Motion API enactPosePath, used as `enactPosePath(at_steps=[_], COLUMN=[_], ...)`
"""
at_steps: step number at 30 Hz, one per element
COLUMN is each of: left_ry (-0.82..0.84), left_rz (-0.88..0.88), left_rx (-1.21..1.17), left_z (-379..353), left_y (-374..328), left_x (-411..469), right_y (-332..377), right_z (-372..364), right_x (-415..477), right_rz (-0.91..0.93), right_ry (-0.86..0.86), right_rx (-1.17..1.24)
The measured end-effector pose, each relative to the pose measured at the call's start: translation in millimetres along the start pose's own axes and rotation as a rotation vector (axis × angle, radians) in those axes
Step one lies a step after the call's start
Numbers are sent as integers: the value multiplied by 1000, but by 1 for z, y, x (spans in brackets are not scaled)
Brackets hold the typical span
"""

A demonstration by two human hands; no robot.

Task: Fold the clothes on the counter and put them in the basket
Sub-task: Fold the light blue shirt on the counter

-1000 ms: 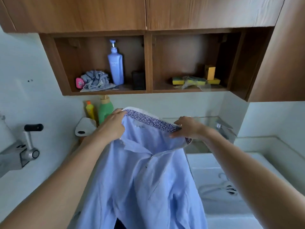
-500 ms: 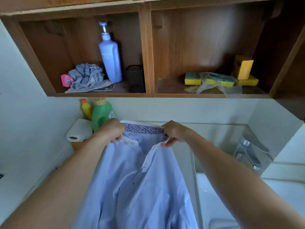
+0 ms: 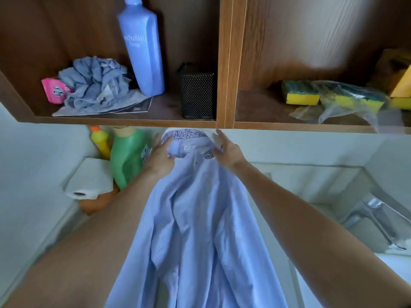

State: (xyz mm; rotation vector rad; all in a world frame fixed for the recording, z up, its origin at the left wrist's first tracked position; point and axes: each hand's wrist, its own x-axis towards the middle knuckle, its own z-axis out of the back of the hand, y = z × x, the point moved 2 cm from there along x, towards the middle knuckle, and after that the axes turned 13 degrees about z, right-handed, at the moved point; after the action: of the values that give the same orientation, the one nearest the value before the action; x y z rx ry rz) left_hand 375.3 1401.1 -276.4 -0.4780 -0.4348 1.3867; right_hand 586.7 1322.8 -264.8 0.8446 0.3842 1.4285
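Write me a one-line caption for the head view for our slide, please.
Left hand and right hand hold a blue shirt up by its collar beneath a wooden shelf.

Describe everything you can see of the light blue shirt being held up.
The shirt is light blue, of thin, creased cloth. Its collar has a purple floral lining and a small white label inside. It hangs from the collar in long bunched folds, its lower end out of view. The left hand and right hand grip the collar's two ends, just below the wooden shelf.
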Motion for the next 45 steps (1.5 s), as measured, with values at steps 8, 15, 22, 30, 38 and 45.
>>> enactPosePath(at_steps=[8,15,22,30,38,45], left_ry=[242,358,124,221,1110,128], left_rz=[-98,-111,87,285,513,196], left_rx=[414,446,-209,206,619,-56], left_z=[-129,-131,-96,-78,-43,-76], left_y=[106,141,156,168,114,86], left_x=[-89,-99,-96,-132,-143,-58], right_y=[-123,-153,-117,-65,-62,-82], right_z=[-92,-103,-92,-93,-63,-81], right_x=[-79,-108,-105,-133,-117,-71], right_rz=[-141,-31,22,6,-323,-231], right_ry=[415,487,285,516,697,246], right_rx=[-348,-493,-447,-291,-218,-315])
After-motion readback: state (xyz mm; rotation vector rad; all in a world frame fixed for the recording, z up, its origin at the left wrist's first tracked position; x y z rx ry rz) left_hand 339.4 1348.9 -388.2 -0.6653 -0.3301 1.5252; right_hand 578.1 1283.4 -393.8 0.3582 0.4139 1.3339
